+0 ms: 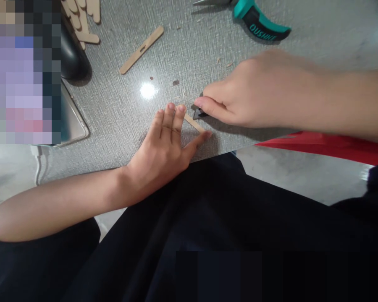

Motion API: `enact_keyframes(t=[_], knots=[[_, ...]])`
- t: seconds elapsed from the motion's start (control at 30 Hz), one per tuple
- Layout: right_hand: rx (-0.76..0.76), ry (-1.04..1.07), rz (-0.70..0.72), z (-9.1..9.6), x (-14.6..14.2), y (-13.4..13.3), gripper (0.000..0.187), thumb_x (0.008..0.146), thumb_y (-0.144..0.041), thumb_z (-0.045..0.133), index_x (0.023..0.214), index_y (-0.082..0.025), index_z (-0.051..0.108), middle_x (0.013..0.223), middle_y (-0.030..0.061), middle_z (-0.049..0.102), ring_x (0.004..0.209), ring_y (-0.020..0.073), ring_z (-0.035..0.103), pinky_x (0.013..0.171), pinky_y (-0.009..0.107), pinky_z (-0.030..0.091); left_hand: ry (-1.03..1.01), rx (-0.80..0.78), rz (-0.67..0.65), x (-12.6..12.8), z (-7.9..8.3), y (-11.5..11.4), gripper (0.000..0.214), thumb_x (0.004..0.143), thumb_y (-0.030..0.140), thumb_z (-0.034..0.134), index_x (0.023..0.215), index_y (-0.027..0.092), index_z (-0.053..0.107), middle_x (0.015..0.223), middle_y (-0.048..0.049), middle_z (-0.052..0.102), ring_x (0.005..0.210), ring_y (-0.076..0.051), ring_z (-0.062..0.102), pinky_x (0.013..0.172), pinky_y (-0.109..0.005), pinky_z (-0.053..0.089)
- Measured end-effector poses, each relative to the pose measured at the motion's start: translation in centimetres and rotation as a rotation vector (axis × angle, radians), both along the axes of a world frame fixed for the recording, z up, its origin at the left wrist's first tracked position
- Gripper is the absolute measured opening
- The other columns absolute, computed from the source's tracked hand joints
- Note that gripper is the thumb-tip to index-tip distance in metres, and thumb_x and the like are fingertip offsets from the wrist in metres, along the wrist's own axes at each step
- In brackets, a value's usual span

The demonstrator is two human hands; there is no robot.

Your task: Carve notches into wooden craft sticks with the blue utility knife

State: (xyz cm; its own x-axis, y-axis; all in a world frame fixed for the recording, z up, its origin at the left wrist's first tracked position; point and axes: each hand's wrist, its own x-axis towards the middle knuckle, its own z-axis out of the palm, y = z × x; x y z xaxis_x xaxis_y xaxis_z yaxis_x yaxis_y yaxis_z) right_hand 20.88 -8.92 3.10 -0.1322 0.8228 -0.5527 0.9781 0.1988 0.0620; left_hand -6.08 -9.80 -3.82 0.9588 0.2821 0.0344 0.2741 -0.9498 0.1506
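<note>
A narrow wooden craft stick (pixel 193 122) lies on the table near its front edge. My left hand (pixel 168 144) pins it down, with fingertips at its far end and the thumb at its near end. My right hand (pixel 233 98) is closed around a utility knife (pixel 200 112). Only the blade and a bit of its dark front show; the handle is hidden in my fist. The blade tip points left, close beside the stick's middle; I cannot tell if they touch. Another craft stick (pixel 141 50), with a small slot cut in its middle, lies farther back.
Pliers with teal and black handles (pixel 261 21) lie at the back right. Several craft sticks (pixel 82 21) are heaped at the back left, near a black rounded object (pixel 74 54) and a phone-like device (pixel 74 117). Wood shavings (pixel 219 61) dot the table (pixel 113 105). Something red (pixel 327 147) hangs below the right edge.
</note>
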Motion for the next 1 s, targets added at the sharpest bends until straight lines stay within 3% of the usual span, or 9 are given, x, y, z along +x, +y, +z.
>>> enact_keyframes(t=[0.17,0.37,0.5,0.73,0.87,1.0], knots=[[-0.036,-0.09,-0.053,0.6,-0.8,-1.0,0.07,0.125,-0.06,0.025,0.106,-0.028,0.085,0.077,0.0101,0.064,0.08,0.0341,0.069,0.071,0.045,0.037,-0.02,0.004,0.019,0.0,-0.1,-0.2,0.098,0.126,0.017,0.054,0.202,0.025,-0.007,0.199,-0.0343,0.035,0.184,-0.055,0.041,0.145,-0.078,0.05],[-0.063,-0.113,0.003,0.5,-1.1,-1.4,0.081,0.125,-0.055,0.012,0.121,-0.024,0.087,0.086,0.0147,0.074,0.084,0.0391,0.074,0.073,0.048,0.045,-0.026,-0.037,0.0,0.0,0.0,0.0,0.101,0.127,0.018,0.055,0.201,0.027,-0.014,0.199,-0.0347,0.032,0.184,-0.057,0.04,0.144,-0.081,0.049],[-0.069,-0.135,-0.02,0.5,-1.3,-1.7,0.086,0.124,-0.058,0.008,0.129,-0.024,0.086,0.094,0.0163,0.08,0.092,0.04,0.078,0.078,0.049,0.05,-0.045,-0.001,0.021,0.2,-0.1,-0.1,0.101,0.128,0.016,0.053,0.2,0.024,-0.016,0.194,-0.0377,0.04,0.181,-0.056,0.044,0.143,-0.079,0.052],[-0.108,-0.108,-0.164,2.8,-3.8,-2.5,0.077,0.122,-0.049,0.017,0.14,-0.02,0.086,0.113,0.0223,0.086,0.093,0.0423,0.082,0.076,0.051,0.055,-0.019,-0.062,0.022,0.5,0.7,0.1,0.093,0.128,0.023,0.056,0.202,0.02,-0.001,0.193,-0.0352,0.044,0.181,-0.055,0.046,0.144,-0.08,0.051],[-0.048,-0.082,-0.112,2.8,-4.4,-2.5,0.085,0.12,-0.043,0.008,0.152,-0.025,0.085,0.112,0.019,0.087,0.092,0.0418,0.084,0.076,0.051,0.06,0.011,-0.116,0.029,0.7,1.1,0.3,0.088,0.129,0.03,0.057,0.203,0.02,0.009,0.195,-0.0333,0.043,0.182,-0.055,0.045,0.145,-0.082,0.048],[-0.148,-0.149,-0.09,2.2,-3.7,-1.1,0.067,0.114,-0.041,0.029,0.144,-0.026,0.087,0.103,0.0175,0.087,0.095,0.044,0.084,0.073,0.051,0.058,0.053,-0.174,0.018,0.7,1.5,0.7,0.09,0.126,0.033,0.057,0.203,0.021,0.011,0.2,-0.0293,0.038,0.186,-0.055,0.039,0.148,-0.082,0.043]])
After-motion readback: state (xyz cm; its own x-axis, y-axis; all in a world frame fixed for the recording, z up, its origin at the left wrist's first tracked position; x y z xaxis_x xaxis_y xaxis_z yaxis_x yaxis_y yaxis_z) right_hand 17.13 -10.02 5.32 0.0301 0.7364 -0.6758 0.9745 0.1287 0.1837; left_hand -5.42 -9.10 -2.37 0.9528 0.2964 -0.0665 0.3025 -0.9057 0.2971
